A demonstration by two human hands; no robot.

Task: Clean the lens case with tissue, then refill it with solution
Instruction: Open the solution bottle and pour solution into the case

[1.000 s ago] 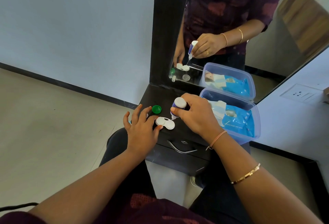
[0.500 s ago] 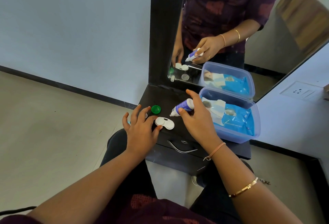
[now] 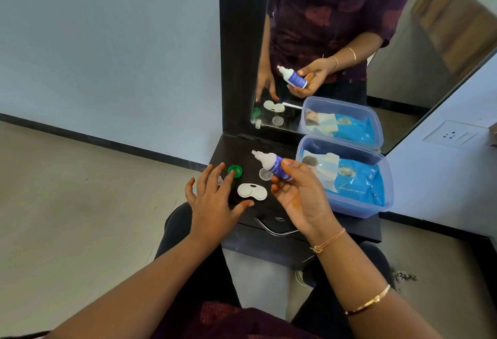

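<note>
The white two-well lens case (image 3: pixel 252 191) lies with both wells uncovered on the black dresser top (image 3: pixel 231 150). My right hand (image 3: pixel 297 196) holds the small blue-and-white solution bottle (image 3: pixel 271 165) above and behind the case, nozzle tilted up to the left. My left hand (image 3: pixel 215 198) hovers just left of the case with fingers spread, thumb tip near the case's front edge. A green cap (image 3: pixel 235 171) lies behind my left fingers. A clear cap (image 3: pixel 265 174) sits under the bottle.
A translucent blue box (image 3: pixel 357 208) with a blue wipes pack and tissue stands on the right of the top. The mirror (image 3: pixel 336 42) rises behind. A drawer handle (image 3: pixel 271 229) sits below the front edge. My legs are under the dresser.
My right hand has turned the bottle from nozzle-down over the case to nozzle-up and lifted it back. My left hand has let go of the case and spread its fingers.
</note>
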